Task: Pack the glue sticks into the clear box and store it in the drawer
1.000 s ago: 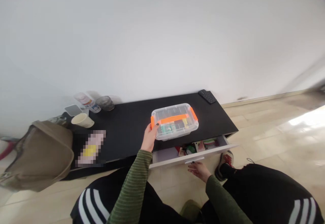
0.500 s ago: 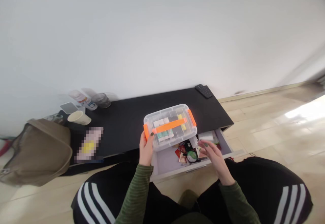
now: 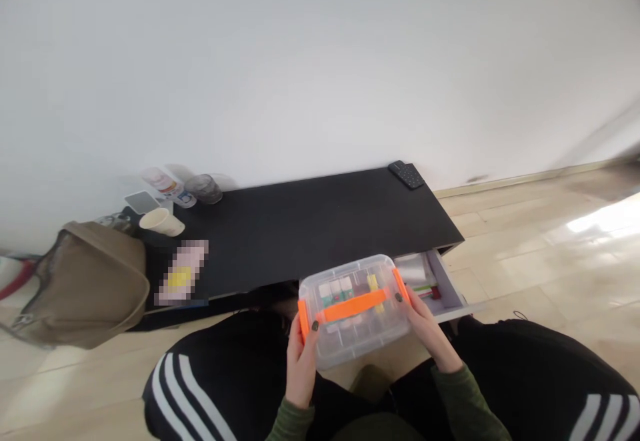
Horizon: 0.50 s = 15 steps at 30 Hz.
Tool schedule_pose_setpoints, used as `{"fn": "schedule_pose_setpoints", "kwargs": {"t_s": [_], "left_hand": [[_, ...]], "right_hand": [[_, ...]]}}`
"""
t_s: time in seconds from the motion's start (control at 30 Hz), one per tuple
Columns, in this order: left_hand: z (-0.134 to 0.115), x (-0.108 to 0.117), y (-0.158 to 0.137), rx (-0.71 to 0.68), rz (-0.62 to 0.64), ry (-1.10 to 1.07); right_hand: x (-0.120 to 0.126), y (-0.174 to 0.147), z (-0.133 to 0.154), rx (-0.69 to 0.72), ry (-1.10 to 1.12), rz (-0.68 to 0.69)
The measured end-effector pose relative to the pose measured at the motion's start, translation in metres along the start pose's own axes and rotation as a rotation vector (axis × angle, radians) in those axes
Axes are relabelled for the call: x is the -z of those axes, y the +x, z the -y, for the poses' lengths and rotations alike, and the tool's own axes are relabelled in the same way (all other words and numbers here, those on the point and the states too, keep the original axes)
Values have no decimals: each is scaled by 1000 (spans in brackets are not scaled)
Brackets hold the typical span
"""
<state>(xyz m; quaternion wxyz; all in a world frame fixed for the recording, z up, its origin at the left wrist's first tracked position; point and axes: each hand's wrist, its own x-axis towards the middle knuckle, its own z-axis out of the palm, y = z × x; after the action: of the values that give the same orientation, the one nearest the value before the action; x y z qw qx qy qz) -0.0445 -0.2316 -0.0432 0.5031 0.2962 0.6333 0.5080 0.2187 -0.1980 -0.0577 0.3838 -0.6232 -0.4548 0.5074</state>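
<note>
Between my two hands is a clear plastic storage box with an orange handle and orange side clips. Through its lid I see small white-and-green packets and something yellow. My left hand grips the left end, thumb on top by the clip. At the right end my right hand is closed on the box the same way, its thumb by the other clip. The box hangs above the pulled-out drawer and covers much of it; in the uncovered part lie white and green-edged things.
The drawer belongs to a low black cabinet against the wall. On its left stand a brown bag, a paper cup, a white spray can and a dark glass. A dark patterned object lies at the back right corner.
The box has come down toward me and slightly right, off the cabinet's front edge. My right hand, empty over the drawer before, now holds the box's right end.
</note>
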Motion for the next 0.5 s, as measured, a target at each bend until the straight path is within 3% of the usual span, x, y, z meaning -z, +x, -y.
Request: {"fn": "schedule_pose_setpoints", "kwargs": {"t_s": [0.17, 0.33, 0.5], "left_hand": [[19, 0, 7, 85, 37, 10], [44, 3, 44, 113, 1, 105], [70, 3, 80, 101, -22, 354]], "right_hand": [[-1, 8, -26, -96, -172, 6], [-20, 34, -40, -200, -395, 55], [-41, 68, -53, -267, -503, 150]]}}
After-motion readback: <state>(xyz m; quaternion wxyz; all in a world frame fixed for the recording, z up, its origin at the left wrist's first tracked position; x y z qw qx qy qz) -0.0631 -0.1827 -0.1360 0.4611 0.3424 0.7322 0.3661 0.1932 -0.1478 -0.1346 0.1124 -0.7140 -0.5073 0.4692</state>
